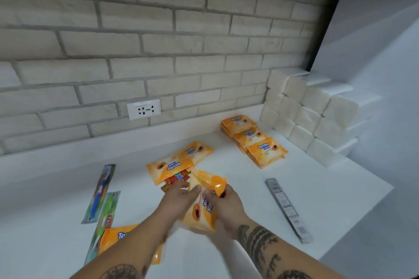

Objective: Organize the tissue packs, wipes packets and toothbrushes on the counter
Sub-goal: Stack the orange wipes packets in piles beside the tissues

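Both hands meet at the counter's middle on orange wipes packets. My left hand (179,197) and my right hand (226,204) grip a small bunch of orange wipes packets (200,213), one tilted up behind the fingers. Two more orange packets (172,165) lie just beyond, over a red packet (178,180). A neat overlapping row of orange packets (254,140) sits at the back right. Another orange packet (115,238) lies under my left forearm. Two packaged toothbrushes, blue (99,192) and green (105,224), lie at left; a grey packaged toothbrush (288,209) lies at right.
White tissue packs (313,115) are stacked in steps against the right corner. A wall socket (144,109) sits in the brick backsplash above the white counter (328,188), whose right edge drops off near the grey toothbrush.
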`<state>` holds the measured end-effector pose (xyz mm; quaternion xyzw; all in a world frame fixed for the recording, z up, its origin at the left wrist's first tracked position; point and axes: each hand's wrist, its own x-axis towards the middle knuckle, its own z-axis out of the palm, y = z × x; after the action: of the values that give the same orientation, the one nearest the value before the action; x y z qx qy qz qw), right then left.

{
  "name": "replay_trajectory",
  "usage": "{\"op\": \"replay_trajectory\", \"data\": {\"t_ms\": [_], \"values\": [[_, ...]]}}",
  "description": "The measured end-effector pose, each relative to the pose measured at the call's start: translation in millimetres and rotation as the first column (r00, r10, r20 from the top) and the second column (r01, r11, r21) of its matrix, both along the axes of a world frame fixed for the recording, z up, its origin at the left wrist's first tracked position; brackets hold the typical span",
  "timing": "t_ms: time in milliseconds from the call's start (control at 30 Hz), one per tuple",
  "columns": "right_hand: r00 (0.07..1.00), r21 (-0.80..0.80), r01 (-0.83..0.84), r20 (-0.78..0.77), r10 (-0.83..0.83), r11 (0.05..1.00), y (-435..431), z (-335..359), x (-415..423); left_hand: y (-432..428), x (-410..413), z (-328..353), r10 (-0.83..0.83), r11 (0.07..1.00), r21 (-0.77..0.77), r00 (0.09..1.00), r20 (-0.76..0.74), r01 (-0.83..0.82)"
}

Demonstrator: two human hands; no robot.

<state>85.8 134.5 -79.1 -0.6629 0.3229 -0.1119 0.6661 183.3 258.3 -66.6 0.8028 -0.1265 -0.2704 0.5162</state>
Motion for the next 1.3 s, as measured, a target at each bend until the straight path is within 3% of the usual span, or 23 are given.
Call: {"op": "replay_trajectory", "data": {"t_ms": [133,300,500,600,700,833,1167,1300], "values": [[0.995,0.075,0.018,0.092,-0.025,0.997,-9,35,-17,-25,-20,24,-0.06,0.997,-0.048,0.995,0.081,0.064],[0.992,0.138,0.02,0.119,-0.037,0.99,-31,87,-40,-47,-32,55,-0.069,0.998,0.036,0.904,0.422,0.06],[0.993,-0.015,0.06,0.105,-0.058,0.998,-61,110,-57,-65,-31,78,-0.053,0.998,-0.005,0.832,0.552,0.067],[0.982,0.016,0.113,0.152,-0.114,0.993,-68,112,-63,-71,-37,83,0.016,0.989,-0.137,0.891,0.454,0.052],[0.963,0.088,0.187,0.179,-0.201,0.978,-72,107,-69,-70,-45,83,0.03,0.958,-0.285,0.987,0.16,0.017],[0.947,0.156,0.248,0.168,-0.273,0.956,-79,98,-82,-69,-54,70,-0.099,0.923,-0.385,0.981,-0.164,0.028],[0.956,0.135,0.25,0.124,-0.267,0.959,-138,74,-100,-116,-56,55,-0.141,0.934,-0.347,0.981,-0.129,0.089],[0.947,0.16,0.266,0.14,-0.288,0.951,-171,69,-85,-146,-42,49,-0.103,0.912,-0.409,0.962,-0.253,-0.009]]}}
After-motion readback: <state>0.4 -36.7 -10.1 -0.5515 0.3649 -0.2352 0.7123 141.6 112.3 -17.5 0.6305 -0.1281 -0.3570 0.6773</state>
